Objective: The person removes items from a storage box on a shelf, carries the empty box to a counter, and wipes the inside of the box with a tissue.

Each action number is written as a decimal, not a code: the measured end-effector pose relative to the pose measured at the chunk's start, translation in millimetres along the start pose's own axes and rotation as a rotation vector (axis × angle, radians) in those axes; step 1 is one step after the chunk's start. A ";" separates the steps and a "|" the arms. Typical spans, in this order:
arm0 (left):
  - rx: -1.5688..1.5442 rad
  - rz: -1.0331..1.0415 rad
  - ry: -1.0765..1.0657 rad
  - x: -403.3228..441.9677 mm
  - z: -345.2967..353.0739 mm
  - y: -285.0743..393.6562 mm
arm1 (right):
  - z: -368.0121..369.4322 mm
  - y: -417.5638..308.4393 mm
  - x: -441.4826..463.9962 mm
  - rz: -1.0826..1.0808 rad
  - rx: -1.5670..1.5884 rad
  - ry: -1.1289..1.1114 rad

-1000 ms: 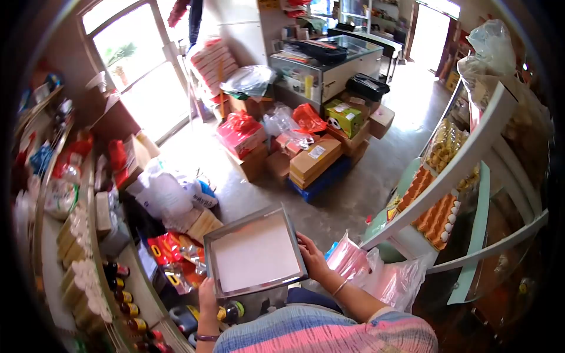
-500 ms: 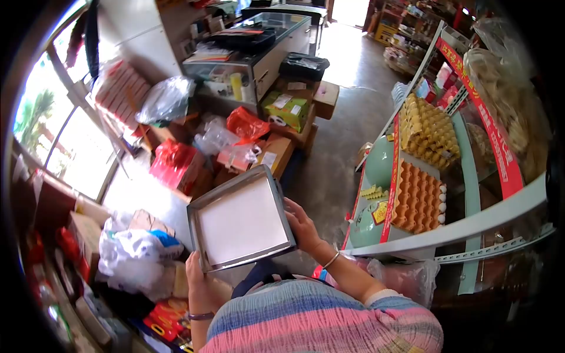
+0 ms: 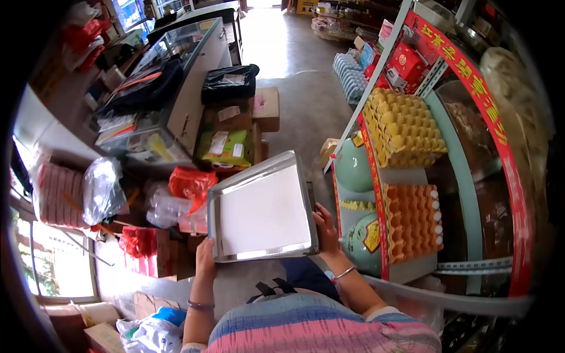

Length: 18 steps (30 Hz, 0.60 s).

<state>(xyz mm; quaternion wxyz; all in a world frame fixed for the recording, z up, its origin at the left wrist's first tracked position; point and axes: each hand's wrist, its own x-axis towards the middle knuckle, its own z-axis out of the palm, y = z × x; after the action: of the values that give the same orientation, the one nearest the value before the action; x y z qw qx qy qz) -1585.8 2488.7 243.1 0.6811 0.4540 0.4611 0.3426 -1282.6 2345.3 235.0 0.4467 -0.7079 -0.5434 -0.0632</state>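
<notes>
A shallow rectangular metal tray (image 3: 313,235) with a flat white bottom is held out in front of my body, tilted a little. My left hand (image 3: 205,259) grips its near left corner, with the fingers partly hidden behind the wall. On the right side, my right hand (image 3: 326,230) is closed round the tray's edge, its thumb and fingers at the rim. Nothing lies on the white bottom. To the right of my right hand stands a shelf rack with a round green jar (image 3: 362,244) and brown egg trays (image 3: 406,223).
Yellow egg trays (image 3: 403,126) are stacked farther back on the rack, behind a curved metal bar (image 3: 447,300). Ahead on the left are a glass counter (image 3: 176,112), cardboard boxes (image 3: 266,109) and a red plastic bag (image 3: 193,183). A white bag (image 3: 152,336) lies low at left.
My view has turned right, toward the rack and aisle. The tray, still in both hands, now appears farther right and more level across its near edge.
</notes>
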 end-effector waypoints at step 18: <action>-0.122 0.001 -0.048 367.9 206.7 123.6 | 64.7 229.1 366.1 -0.051 -0.030 0.076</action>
<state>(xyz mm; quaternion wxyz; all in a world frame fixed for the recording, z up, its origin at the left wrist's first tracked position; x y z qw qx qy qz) -1272.5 2795.5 275.5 0.7182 0.4202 0.4225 0.3595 -972.1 2649.4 277.9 0.4547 -0.6975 -0.5429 -0.1094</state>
